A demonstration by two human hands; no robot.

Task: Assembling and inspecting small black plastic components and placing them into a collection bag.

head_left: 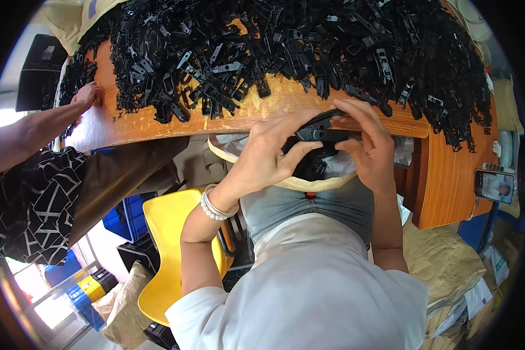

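Both hands, left hand (266,153) and right hand (364,143), are closed on one black plastic part (321,133), held just off the near edge of the wooden bench (449,175) above a sack-lined bin (309,184). Bench top is heaped with a black clip pile (297,46). A co-worker's hand (87,96) is rested on the bench's left end. A yellow chair (169,233) is seen below, a phone (494,186) at right.

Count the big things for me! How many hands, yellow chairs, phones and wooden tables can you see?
Hands: 3, the person's left hand, right hand, and a co-worker's hand
Yellow chair: 1
Phone: 1
Wooden table: 1
Total: 6
The pile of black plastic parts has too many to count.
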